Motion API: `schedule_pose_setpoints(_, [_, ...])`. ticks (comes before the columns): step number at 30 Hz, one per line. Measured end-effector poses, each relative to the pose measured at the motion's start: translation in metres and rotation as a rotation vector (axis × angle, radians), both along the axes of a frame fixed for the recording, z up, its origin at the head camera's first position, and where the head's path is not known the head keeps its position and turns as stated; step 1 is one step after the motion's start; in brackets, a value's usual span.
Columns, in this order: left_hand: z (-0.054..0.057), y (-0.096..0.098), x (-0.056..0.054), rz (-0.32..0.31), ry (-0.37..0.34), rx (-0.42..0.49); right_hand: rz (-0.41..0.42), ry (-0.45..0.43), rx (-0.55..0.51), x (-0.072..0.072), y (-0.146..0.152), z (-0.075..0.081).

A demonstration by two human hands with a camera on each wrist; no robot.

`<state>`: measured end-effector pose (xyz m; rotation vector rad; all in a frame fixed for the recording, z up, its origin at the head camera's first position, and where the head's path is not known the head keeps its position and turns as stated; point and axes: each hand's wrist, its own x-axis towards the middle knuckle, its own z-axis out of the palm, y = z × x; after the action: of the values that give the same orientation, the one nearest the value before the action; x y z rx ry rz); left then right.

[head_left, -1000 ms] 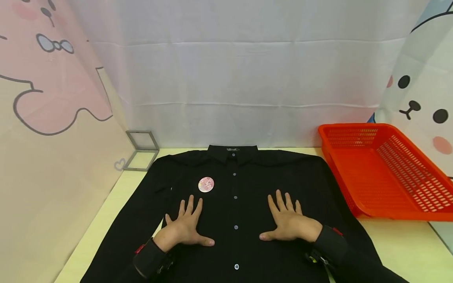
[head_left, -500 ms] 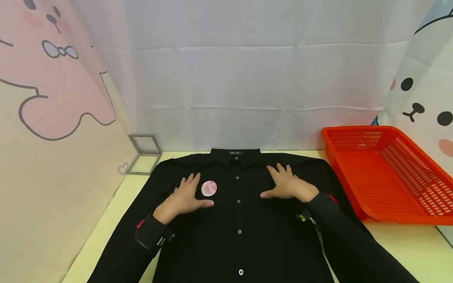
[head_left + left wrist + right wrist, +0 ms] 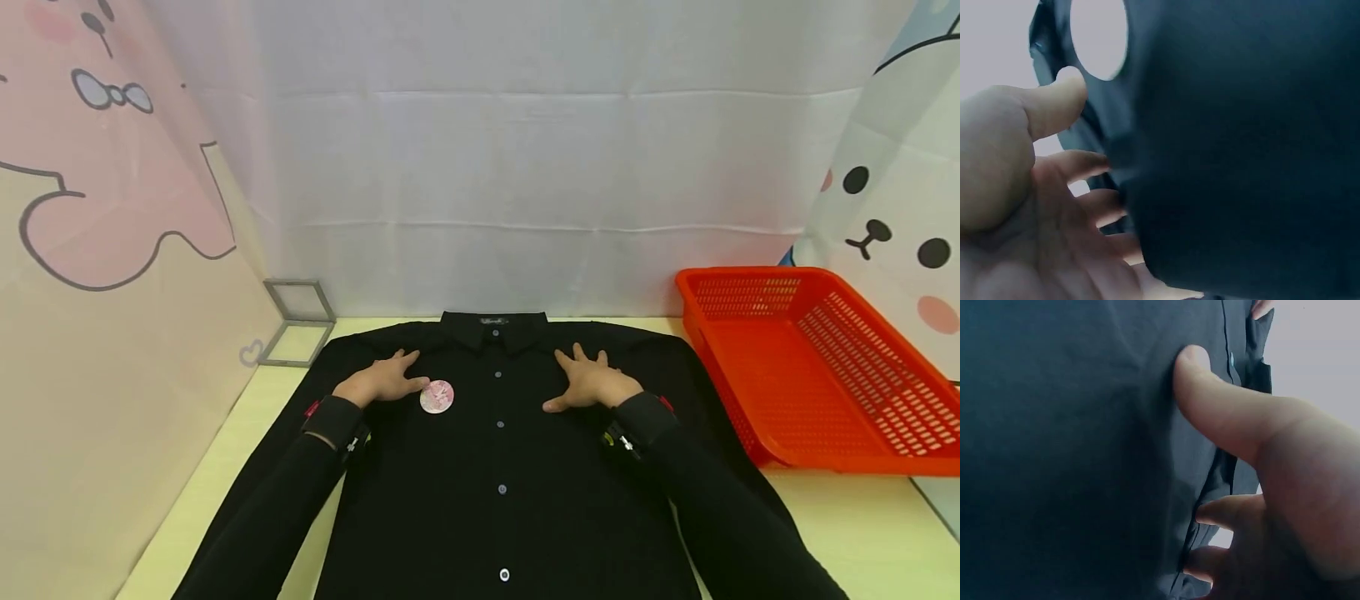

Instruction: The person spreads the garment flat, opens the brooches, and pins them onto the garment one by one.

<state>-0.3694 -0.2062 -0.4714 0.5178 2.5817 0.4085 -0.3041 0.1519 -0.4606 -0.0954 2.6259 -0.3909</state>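
Observation:
A black button-up shirt [image 3: 465,467] lies spread face up on the table, its collar toward the back wall. On its left chest area sits a round pink sticker or badge [image 3: 437,397]. My left hand [image 3: 384,379] is on the upper left of the shirt, fingers spread, thumb tip at the round piece's edge. Over the upper right chest, my right hand [image 3: 592,383] has its fingers spread, thumb pointing to the button line. Both wrist views show fingertips against the dark shirt cloth [image 3: 1085,456], with nothing gripped.
An orange-red plastic basket [image 3: 780,400] stands at the right, beside the shirt's sleeve. Near the left back corner, a grey frame [image 3: 296,342] sits against the printed side curtain. A white curtain [image 3: 495,183] hangs behind the pale yellow table [image 3: 847,508].
Both hands have slid away from me up the shirt, from its middle to the upper chest. My left hand has come alongside the round piece. The shirt looks unmoved.

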Motion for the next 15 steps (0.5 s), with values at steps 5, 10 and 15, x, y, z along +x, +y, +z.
schedule_pose_setpoints(5, [-0.004, 0.0, -0.013, -0.005, -0.017, -0.012, -0.038, -0.048, 0.026, -0.008, -0.001, 0.004])
schedule_pose_setpoints(10, [-0.002, 0.007, -0.021, -0.009, -0.05, -0.022, -0.064, -0.08, 0.058, -0.016, 0.001, 0.004])
schedule_pose_setpoints(15, [-0.004, 0.011, -0.031, -0.018, -0.04, -0.028, -0.062, -0.078, 0.063, -0.023, 0.007, 0.0])
